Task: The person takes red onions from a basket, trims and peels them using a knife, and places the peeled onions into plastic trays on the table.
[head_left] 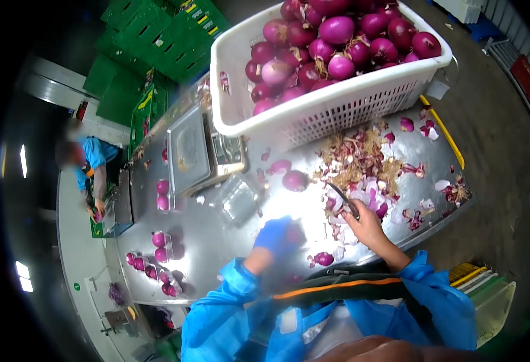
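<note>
My right hand [367, 228], bare, is wrapped round the handle of a dark curved knife [341, 196]. Its blade points up and left over a heap of onion skins and root ends [360, 154]. In a blue glove, my left hand [273, 236] is smeared by motion above the metal table. A pinkish blur lies by its fingers, and I cannot tell whether they hold anything. Beyond that hand sits a peeled red onion [294, 180]. A small red onion [323, 259] lies near the table edge, between my two arms.
A white crate [337, 102] of red onions stands at the back. Left of it is a weighing scale [226, 148], with a clear plastic tray [238, 198] nearby. Packed onions [160, 247] sit on the table's left. Another person [96, 160] works at the far left.
</note>
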The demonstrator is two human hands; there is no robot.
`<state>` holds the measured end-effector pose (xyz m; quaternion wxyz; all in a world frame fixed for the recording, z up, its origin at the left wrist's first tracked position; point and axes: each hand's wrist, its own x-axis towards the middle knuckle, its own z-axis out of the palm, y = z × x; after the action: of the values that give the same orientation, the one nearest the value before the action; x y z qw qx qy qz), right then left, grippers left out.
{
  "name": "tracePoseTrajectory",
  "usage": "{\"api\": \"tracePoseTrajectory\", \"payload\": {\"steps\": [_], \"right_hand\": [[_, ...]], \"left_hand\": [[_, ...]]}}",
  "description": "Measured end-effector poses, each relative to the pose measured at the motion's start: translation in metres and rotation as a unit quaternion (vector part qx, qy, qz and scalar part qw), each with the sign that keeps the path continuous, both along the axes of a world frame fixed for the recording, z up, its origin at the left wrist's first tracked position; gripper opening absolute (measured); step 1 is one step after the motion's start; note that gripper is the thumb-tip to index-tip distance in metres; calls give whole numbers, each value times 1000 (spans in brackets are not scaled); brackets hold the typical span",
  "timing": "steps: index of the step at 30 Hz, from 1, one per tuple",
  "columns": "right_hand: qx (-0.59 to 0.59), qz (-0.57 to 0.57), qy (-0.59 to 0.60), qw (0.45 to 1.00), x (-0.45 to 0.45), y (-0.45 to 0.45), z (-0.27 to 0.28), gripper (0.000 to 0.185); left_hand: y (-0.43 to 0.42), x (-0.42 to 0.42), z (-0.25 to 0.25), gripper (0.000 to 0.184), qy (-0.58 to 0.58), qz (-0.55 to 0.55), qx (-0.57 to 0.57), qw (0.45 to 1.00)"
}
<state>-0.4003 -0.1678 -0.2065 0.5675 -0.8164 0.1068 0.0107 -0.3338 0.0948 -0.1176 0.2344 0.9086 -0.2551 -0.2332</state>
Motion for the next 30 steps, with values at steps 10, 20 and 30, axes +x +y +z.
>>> {"api": "tracePoseTrajectory", "payload": {"steps": [10, 20, 30], "right_hand": [[2, 6, -4, 1000, 5, -16, 4, 25], [-41, -21, 54, 997, 1, -64, -20, 32], [50, -125, -30, 990, 16, -68, 20, 35]], "left_hand": [[-207, 258, 146, 74, -498, -219, -206, 813], [-346, 376, 159, 98, -427, 28, 44, 903], [-214, 238, 139, 67, 346, 63, -522, 778]]}}
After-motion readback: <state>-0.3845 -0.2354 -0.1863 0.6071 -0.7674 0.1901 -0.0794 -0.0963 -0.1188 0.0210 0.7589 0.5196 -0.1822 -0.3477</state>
